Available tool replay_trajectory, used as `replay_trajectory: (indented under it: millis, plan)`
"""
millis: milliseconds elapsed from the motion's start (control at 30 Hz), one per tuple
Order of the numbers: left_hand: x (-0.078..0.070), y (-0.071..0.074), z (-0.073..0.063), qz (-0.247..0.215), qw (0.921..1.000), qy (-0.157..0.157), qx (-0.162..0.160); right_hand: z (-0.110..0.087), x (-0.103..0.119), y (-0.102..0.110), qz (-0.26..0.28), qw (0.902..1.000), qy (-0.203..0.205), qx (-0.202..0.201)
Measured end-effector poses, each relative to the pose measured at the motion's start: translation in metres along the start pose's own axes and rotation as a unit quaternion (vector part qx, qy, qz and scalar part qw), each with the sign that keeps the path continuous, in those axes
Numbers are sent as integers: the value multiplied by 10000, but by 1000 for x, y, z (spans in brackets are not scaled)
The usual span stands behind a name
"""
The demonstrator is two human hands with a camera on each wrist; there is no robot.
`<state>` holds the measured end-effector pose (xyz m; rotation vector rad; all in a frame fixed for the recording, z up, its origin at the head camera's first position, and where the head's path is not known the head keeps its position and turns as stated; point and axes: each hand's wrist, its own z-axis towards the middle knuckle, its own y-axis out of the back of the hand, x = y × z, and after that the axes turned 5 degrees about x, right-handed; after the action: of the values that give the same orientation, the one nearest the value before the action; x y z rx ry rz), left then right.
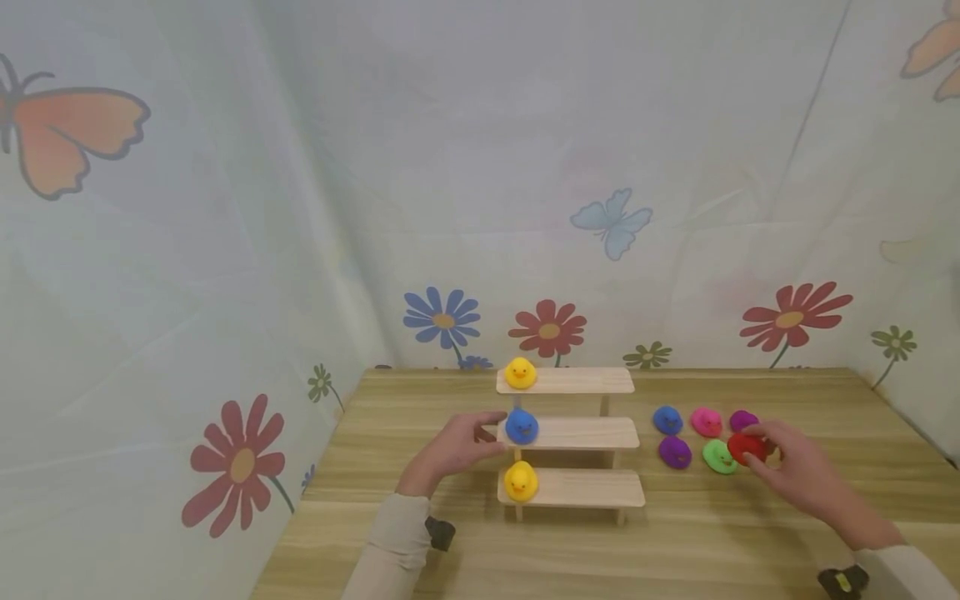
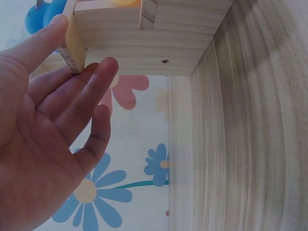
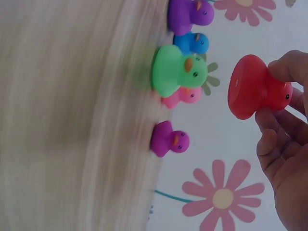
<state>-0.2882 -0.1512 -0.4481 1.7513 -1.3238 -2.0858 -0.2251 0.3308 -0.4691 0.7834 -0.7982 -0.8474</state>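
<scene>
In the right wrist view a red rubber duck (image 3: 250,89) is pinched by the thumb and fingers of my right hand (image 1: 806,475), raised off the table with its flat base showing. Beside it lie a green duck (image 1: 720,457), a pink duck (image 1: 707,422), a blue duck (image 1: 667,420) and two purple ducks (image 1: 675,452). My left hand (image 1: 457,446) holds the left end of the middle step of a wooden shelf (image 1: 585,433), thumb on its edge. Near those fingertips a blue duck (image 1: 522,427) sits on that step. Yellow ducks stand on the top step (image 1: 521,373) and bottom step (image 1: 521,482).
The three-step shelf stands on a wood-grain table (image 1: 570,558). Behind and to the left hangs a pale curtain (image 1: 465,167) printed with flowers and butterflies. Dark straps (image 1: 440,533) circle both wrists.
</scene>
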Motion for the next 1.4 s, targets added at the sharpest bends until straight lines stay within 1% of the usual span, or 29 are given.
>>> replay_trajectory:
  millis: [200, 333, 467, 567, 700, 867, 933, 1200, 1267, 1400]
  plan:
    - [0, 0, 1, 60, 10000, -1, -33, -2, -11, 0, -10, 9993, -335, 163]
    - [0, 0, 2, 57, 10000, 0, -23, -5, -18, 0, 45, 9988, -437, 221]
    - [0, 0, 2, 40, 10000, 29, -15, -7, -24, -2, 84, 9983, -496, 282]
    - [-1, 0, 2, 50, 10000, 41, -10, -8, -29, -4, 94, 9984, -455, 315]
    - [-1, 1, 2, 86, 10000, -3, -10, -10, -35, -5, 79, 9977, -527, 414]
    - [-1, 0, 2, 86, 10000, -17, -13, -11, -37, -3, 229, 9939, -790, 738]
    - [-1, 0, 2, 67, 10000, -3, -14, -12, -38, -3, 296, 9923, -833, 862]
    - [1, 0, 1, 140, 9999, -77, -15, -14, -42, -5, 305, 9900, -914, 1030]
    - [0, 0, 1, 163, 9998, -57, -9, -14, -44, -6, 380, 9884, -943, 1131]
    - [0, 0, 1, 153, 9999, -3, 5, -15, -46, -9, 435, 9872, -951, 1205]
